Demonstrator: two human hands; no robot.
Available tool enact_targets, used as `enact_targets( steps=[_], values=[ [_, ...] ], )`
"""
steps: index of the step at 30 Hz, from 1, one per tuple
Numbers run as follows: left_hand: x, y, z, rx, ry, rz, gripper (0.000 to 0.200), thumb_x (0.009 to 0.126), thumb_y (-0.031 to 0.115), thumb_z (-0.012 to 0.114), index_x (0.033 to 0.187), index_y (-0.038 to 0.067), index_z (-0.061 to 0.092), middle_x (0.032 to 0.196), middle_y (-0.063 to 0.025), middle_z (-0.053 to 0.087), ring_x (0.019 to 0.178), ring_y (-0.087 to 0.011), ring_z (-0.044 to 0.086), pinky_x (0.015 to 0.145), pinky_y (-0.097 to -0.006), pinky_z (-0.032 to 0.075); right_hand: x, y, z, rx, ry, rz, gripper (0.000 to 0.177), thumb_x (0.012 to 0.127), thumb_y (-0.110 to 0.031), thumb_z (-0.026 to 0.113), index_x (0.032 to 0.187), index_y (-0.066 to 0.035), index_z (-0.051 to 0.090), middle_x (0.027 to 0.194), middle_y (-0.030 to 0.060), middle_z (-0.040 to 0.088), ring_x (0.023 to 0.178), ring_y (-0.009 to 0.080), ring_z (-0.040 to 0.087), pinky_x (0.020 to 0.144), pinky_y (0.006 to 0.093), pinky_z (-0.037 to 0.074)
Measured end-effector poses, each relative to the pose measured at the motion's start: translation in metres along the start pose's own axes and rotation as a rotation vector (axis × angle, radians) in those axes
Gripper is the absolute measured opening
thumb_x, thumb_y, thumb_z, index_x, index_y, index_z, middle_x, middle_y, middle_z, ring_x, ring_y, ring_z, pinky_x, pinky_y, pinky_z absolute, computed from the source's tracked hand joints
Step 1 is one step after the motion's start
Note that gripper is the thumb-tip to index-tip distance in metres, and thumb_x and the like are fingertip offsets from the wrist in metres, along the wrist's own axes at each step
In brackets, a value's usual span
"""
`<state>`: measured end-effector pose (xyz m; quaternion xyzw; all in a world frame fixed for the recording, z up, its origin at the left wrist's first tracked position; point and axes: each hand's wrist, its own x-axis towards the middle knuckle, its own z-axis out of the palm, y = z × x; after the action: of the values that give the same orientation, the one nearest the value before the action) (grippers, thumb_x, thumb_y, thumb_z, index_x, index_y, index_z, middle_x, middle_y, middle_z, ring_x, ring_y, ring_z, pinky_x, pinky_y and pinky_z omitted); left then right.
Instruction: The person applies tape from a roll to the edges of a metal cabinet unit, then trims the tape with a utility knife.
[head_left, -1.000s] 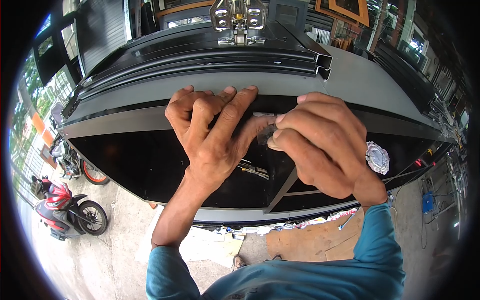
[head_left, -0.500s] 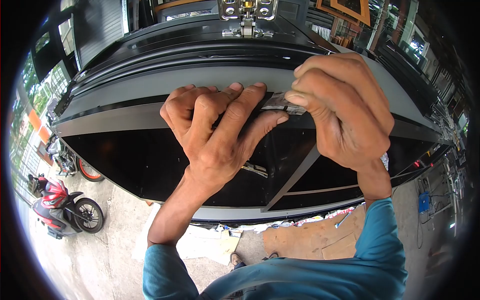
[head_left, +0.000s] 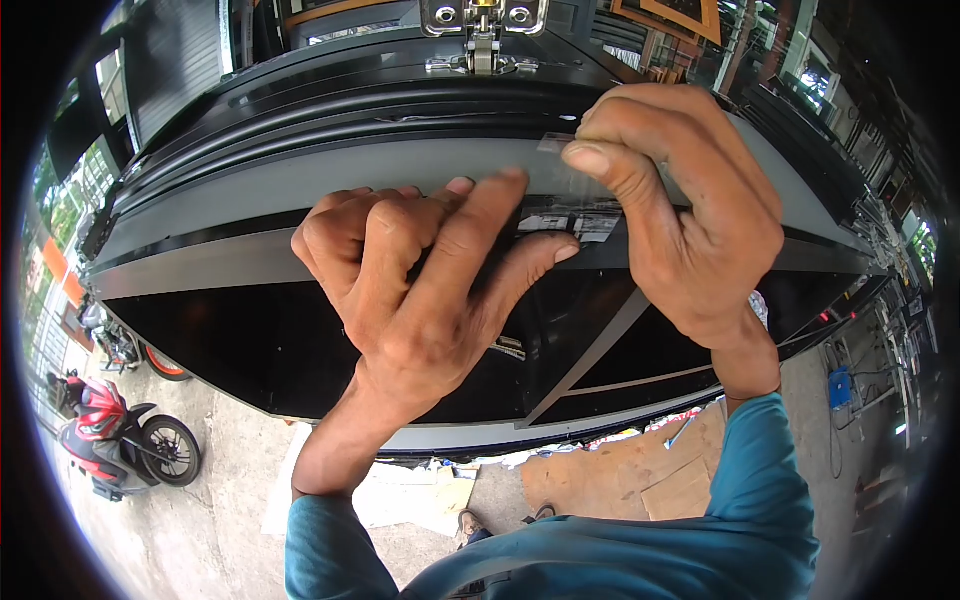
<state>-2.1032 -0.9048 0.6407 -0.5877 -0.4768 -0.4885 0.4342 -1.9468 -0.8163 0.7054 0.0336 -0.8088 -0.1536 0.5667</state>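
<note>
My right hand (head_left: 685, 200) pinches a piece of clear plastic film (head_left: 553, 144) between thumb and forefinger, just above the grey strip (head_left: 400, 165) of a large black cabinet-like frame. Below the pinch, a shiny printed label (head_left: 570, 222) lies on the dark edge of that frame (head_left: 190, 272). My left hand (head_left: 410, 280) rests over the same edge beside the label. Its fingertips press on the grey strip and its thumb sits apart, near the label. The other fingers are bent and spread slightly.
A metal hinge (head_left: 484, 45) is mounted at the far side. Cardboard (head_left: 590, 490) and paper (head_left: 410, 495) lie on the concrete floor by my feet. A red motorbike (head_left: 110, 430) stands at left. A blue box (head_left: 839, 388) with cables is on the floor at right.
My right hand has risen slightly away from the label, and clear film now shows in its pinch. The label is more exposed. My left hand has shifted a little left.
</note>
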Motion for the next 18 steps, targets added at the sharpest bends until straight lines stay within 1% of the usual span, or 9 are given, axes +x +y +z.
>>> enact_targets(
  steps=[2,4,5,7,8,10,13,16,18],
  values=[
    [0.001,0.002,0.001,0.022,-0.047,-0.055,0.06,0.057,0.039,0.085,0.105,0.008,0.068,0.09,0.0011,0.061,0.081,-0.0168,0.047,0.08,-0.0316,0.035,0.001,-0.002,0.0,-0.013,-0.022,0.036,0.011,0.078,0.0,0.073,0.087,0.003,0.067,0.082,0.0102,0.064,0.07,0.0159,0.06,0.061,0.0257,0.048],
    [0.001,0.002,0.006,-0.122,0.063,-0.071,0.06,0.057,0.038,0.086,0.105,0.007,0.066,0.092,-0.0008,0.063,0.083,-0.0164,0.049,0.079,-0.031,0.038,0.004,-0.006,-0.002,-0.038,-0.077,0.142,0.009,0.08,-0.003,0.071,0.086,0.003,0.067,0.081,0.0084,0.064,0.07,0.0133,0.059,0.062,0.0246,0.047],
    [0.0,0.003,0.007,-0.173,0.1,-0.077,0.06,0.057,0.037,0.086,0.105,0.007,0.065,0.093,-0.0014,0.064,0.084,-0.0162,0.05,0.079,-0.0308,0.04,0.005,-0.007,-0.003,-0.042,-0.084,0.146,0.009,0.08,-0.003,0.071,0.086,0.003,0.067,0.081,0.0084,0.064,0.07,0.0133,0.059,0.062,0.0246,0.047],
    [-0.001,0.002,0.007,-0.188,0.078,-0.118,0.056,0.057,0.035,0.087,0.1,0.007,0.064,0.094,-0.0026,0.065,0.086,-0.0161,0.052,0.078,-0.0295,0.043,0.006,-0.009,-0.004,-0.009,-0.157,0.287,0.01,0.082,-0.006,0.07,0.086,0.003,0.067,0.079,0.0069,0.064,0.069,0.0112,0.058,0.061,0.0235,0.046],
    [-0.001,0.003,0.006,-0.194,0.071,-0.133,0.055,0.058,0.035,0.088,0.098,0.007,0.063,0.094,-0.0031,0.066,0.087,-0.0161,0.053,0.077,-0.0291,0.044,0.007,-0.009,-0.005,-0.013,-0.157,0.287,0.01,0.082,-0.006,0.07,0.086,0.003,0.067,0.079,0.0069,0.064,0.069,0.0112,0.058,0.061,0.0235,0.046],
    [0.003,0.006,-0.001,-0.081,-0.026,-0.157,0.052,0.058,0.034,0.088,0.094,0.006,0.063,0.093,-0.0018,0.065,0.086,-0.0168,0.053,0.073,-0.0272,0.047,0.008,-0.007,-0.007,0.047,-0.215,0.37,0.011,0.082,-0.008,0.071,0.085,0.002,0.067,0.077,0.0046,0.063,0.067,0.0097,0.056,0.059,0.0226,0.043],
    [0.008,0.007,-0.006,-0.059,-0.083,-0.184,0.052,0.057,0.034,0.089,0.094,0.007,0.063,0.091,-0.0006,0.065,0.086,-0.017,0.052,0.074,-0.0275,0.047,0.013,-0.006,-0.011,0.057,-0.256,0.391,0.011,0.082,-0.009,0.071,0.085,0.001,0.067,0.075,0.0027,0.062,0.066,0.0094,0.055,0.057,0.0229,0.042],
    [0.008,0.007,-0.003,-0.109,-0.044,-0.195,0.052,0.058,0.034,0.088,0.094,0.007,0.063,0.091,-0.0002,0.065,0.086,-0.0171,0.052,0.074,-0.0283,0.046,0.015,-0.004,-0.009,0.039,-0.321,0.459,0.012,0.082,-0.012,0.071,0.085,0.0,0.067,0.074,0.003,0.061,0.065,0.01,0.055,0.058,0.0245,0.042],
    [0.007,0.006,-0.005,-0.072,-0.064,-0.182,0.052,0.058,0.034,0.088,0.094,0.007,0.063,0.091,-0.0003,0.065,0.086,-0.017,0.052,0.074,-0.0286,0.045,0.015,-0.001,-0.009,0.043,-0.325,0.435,0.013,0.082,-0.012,0.071,0.085,0.0,0.067,0.074,0.0041,0.061,0.065,0.0113,0.055,0.058,0.0255,0.042]
  ],
)
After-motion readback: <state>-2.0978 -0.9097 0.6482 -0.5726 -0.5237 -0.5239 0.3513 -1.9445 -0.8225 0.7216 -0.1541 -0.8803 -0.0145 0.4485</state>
